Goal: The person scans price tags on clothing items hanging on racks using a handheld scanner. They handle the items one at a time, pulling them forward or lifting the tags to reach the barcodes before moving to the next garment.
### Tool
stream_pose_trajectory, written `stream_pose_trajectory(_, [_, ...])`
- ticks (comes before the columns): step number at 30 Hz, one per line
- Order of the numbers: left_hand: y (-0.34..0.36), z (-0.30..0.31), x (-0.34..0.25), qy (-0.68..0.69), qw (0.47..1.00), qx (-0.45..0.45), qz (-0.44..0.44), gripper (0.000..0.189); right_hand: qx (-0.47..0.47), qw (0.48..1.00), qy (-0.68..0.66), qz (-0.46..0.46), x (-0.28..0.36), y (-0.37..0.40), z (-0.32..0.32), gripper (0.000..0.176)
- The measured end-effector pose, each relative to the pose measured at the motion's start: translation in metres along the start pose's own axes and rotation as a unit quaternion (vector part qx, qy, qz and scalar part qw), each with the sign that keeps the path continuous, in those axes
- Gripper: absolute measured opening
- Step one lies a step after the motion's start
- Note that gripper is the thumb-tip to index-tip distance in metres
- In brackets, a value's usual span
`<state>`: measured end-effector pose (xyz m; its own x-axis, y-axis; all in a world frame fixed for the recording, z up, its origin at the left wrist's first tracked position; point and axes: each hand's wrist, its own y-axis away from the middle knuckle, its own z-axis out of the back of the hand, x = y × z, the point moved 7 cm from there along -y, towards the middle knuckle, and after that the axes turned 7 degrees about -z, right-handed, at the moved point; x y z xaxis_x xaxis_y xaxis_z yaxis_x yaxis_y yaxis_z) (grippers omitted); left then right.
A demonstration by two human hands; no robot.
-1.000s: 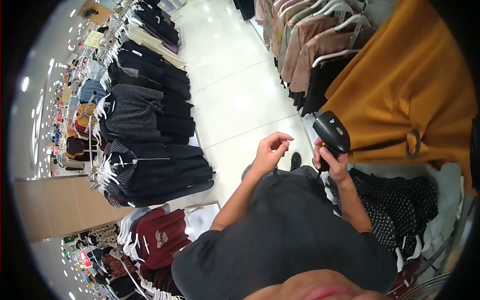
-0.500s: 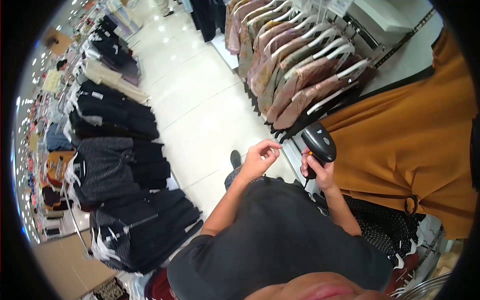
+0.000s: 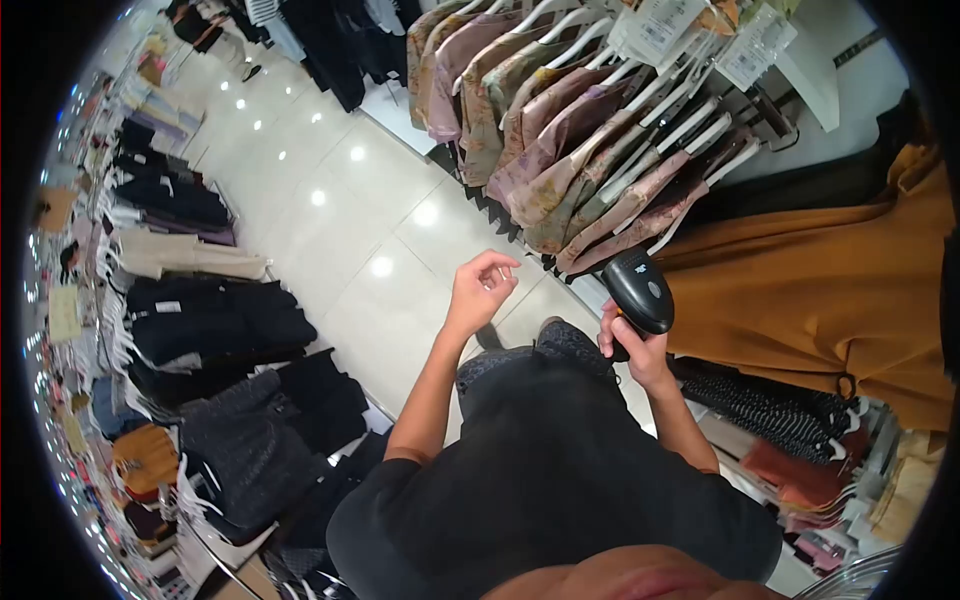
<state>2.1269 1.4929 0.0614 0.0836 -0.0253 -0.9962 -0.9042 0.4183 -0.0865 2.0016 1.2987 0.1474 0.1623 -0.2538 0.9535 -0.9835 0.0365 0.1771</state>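
A black handheld scanner (image 3: 638,290) is in my right hand (image 3: 640,350), whose fingers wrap round its handle in front of my body. Left of it, my left hand (image 3: 483,290) is raised over the floor with its fingers curled and apart, and nothing shows in it. Beyond the hands hangs a row of pink and green floral garments (image 3: 540,190) on white hangers, with price tags (image 3: 668,22) at the upper right. Beside the scanner is a large mustard-brown garment (image 3: 780,290).
Racks of dark clothes (image 3: 215,320) line the left side. A shiny tiled floor (image 3: 350,230) runs between the racks. Another person (image 3: 215,40) is at the far upper left. Polka-dot (image 3: 780,410) and rust-coloured garments (image 3: 790,470) hang at the lower right.
The view has shifted, and the floral garments and their price tags show more fully. My left hand has moved left, away from the scanner. The scanner stays in my right hand.
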Motion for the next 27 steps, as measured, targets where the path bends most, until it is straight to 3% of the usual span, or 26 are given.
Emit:
stream_pose_trajectory(7, [-0.039, -0.034, -0.020, 0.024, 0.998, 0.047, -0.027, 0.020, -0.055, 0.998, -0.021, 0.013, -0.003, -0.016, 0.017, 0.020])
stream_pose_trajectory(11, [-0.042, -0.053, -0.026, 0.044, 0.996, 0.072, 0.001, 0.018, -0.089, 0.994, -0.056, -0.011, -0.002, -0.028, 0.031, 0.017])
stream_pose_trajectory(13, [-0.044, -0.059, -0.020, 0.031, 0.996, 0.087, 0.008, 0.018, -0.063, 0.988, 0.125, -0.063, -0.011, -0.032, 0.037, 0.022])
stream_pose_trajectory(14, [-0.045, -0.058, -0.016, 0.018, 0.996, 0.083, 0.009, 0.018, -0.053, 0.985, 0.164, -0.021, 0.002, -0.036, 0.030, 0.025])
stream_pose_trajectory(15, [-0.046, -0.057, -0.012, 0.004, 0.997, 0.082, 0.011, 0.019, -0.045, 0.964, 0.238, 0.107, 0.029, -0.036, 0.017, 0.026])
stream_pose_trajectory(17, [-0.048, -0.053, 0.002, -0.001, 0.996, 0.084, 0.028, 0.021, 0.048, 0.982, 0.179, 0.022, -0.005, -0.043, 0.016, 0.030])
stream_pose_trajectory(19, [-0.051, -0.052, 0.008, 0.007, 0.996, 0.084, 0.029, 0.022, 0.030, 0.980, 0.194, 0.006, -0.014, -0.040, 0.016, 0.030])
stream_pose_trajectory(21, [-0.057, -0.050, 0.011, 0.001, 0.995, 0.093, 0.043, 0.020, 0.075, 0.974, 0.213, 0.006, -0.015, -0.041, 0.009, 0.038])
stream_pose_trajectory(24, [-0.069, -0.052, 0.020, 0.017, 0.992, 0.092, 0.082, 0.017, 0.043, 0.979, 0.196, 0.024, -0.011, -0.039, 0.006, 0.040])
stream_pose_trajectory(27, [-0.090, -0.059, 0.016, 0.030, 0.989, 0.131, 0.061, 0.017, 0.025, 0.979, 0.202, 0.028, -0.008, -0.040, 0.011, 0.039])
